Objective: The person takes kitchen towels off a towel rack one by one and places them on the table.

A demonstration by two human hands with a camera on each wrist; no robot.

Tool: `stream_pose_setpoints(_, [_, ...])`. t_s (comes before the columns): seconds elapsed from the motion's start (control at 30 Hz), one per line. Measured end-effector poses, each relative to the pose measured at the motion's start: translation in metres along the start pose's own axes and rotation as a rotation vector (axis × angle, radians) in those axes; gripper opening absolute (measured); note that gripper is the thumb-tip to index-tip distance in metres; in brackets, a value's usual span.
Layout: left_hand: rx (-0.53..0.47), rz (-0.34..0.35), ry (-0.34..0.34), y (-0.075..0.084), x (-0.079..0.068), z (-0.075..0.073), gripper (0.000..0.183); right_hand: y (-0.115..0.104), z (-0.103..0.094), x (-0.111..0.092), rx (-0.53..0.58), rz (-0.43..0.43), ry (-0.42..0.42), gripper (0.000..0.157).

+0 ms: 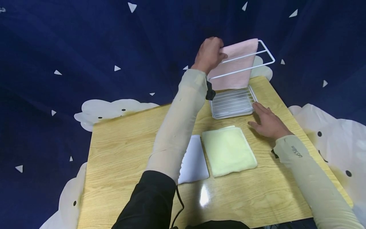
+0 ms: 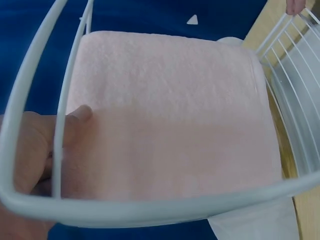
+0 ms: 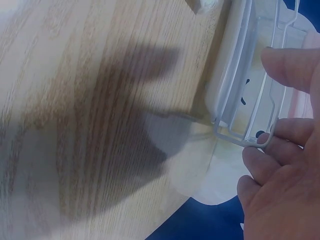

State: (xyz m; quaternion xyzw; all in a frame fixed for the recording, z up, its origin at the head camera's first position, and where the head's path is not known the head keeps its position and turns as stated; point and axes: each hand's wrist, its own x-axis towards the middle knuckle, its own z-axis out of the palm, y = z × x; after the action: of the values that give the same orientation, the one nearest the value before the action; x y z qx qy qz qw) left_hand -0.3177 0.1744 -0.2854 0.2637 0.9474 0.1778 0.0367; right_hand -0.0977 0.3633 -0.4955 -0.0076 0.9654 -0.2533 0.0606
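Observation:
A pink towel (image 1: 232, 82) hangs over the upper bars of a white wire rack (image 1: 267, 51) at the back right of the table. My left hand (image 1: 210, 54) pinches the towel's left side, its thumb on the pink face in the left wrist view and the other fingers partly hidden. Below the bars, the rack's lower wire grid lies over a pale tray (image 1: 234, 115). My right hand (image 1: 270, 122) has its fingertips at the rack's front right corner. In the right wrist view those fingers are loosely bent at the wire corner (image 3: 240, 143), with the thumb apart.
A folded yellow towel (image 1: 228, 151) lies on the wooden table (image 1: 123, 159) in front of the rack. Beside it is a folded white cloth (image 1: 197, 162), partly under my left forearm. A black cable (image 1: 180, 203) hangs near the front. Dark blue fabric (image 1: 85, 47) surrounds the table.

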Motion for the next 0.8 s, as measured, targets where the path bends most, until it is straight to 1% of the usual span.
stream_pose_setpoints(0.2, [-0.036,-0.001,-0.017,-0.0023,-0.0001,0.0002,0.023,-0.0016,-0.0005,-0.0001,-0.006,-0.005,0.003,0.088])
stream_pose_setpoints(0.37, [-0.074,-0.015,-0.037,-0.0025,-0.0003,-0.0004,0.021,-0.0031,-0.0012,-0.0009,0.002,-0.004,0.002,0.088])
stream_pose_setpoints(0.57, [-0.076,-0.007,-0.038,-0.0026,0.0003,-0.0012,0.021,-0.0022,-0.0022,-0.0011,-0.004,-0.007,0.005,0.087])
stream_pose_setpoints(0.8, [-0.146,-0.041,-0.053,-0.0025,0.001,-0.0021,0.023,-0.0006,-0.0025,-0.0003,-0.009,-0.008,-0.001,0.087])
